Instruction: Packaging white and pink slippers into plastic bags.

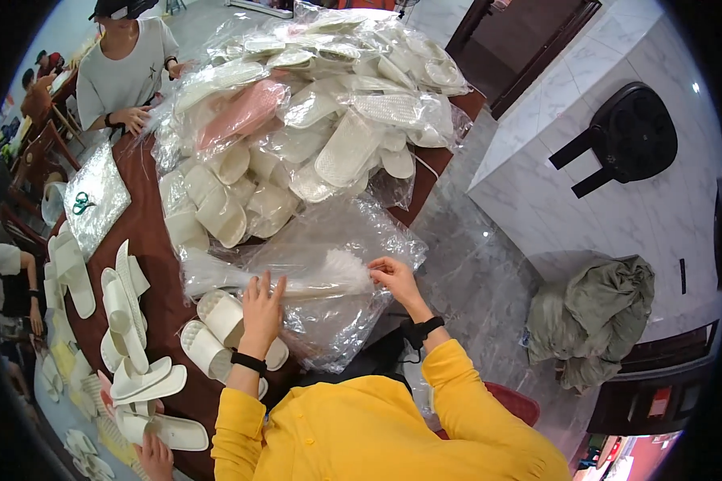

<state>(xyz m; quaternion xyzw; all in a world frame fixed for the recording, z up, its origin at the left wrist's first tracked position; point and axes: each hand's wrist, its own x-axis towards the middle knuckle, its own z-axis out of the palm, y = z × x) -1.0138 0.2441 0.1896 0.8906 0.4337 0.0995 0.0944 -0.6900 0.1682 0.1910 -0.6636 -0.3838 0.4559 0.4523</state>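
A bundle of clear plastic bags lies across the near table edge, its gathered whitish end toward the right. My left hand rests on the bundle with its fingers spread. At that gathered end, my right hand pinches the edge of a bag between thumb and fingers. A pair of white slippers sits right beside my left wrist, partly hidden by the hand. More clear plastic sheeting hangs over the table edge toward my lap.
A large heap of bagged slippers, mostly cream with a pink pair, covers the far table. Loose white slippers lie left, where another person's hand reaches in. Green scissors rest on plastic. Another person stands far left.
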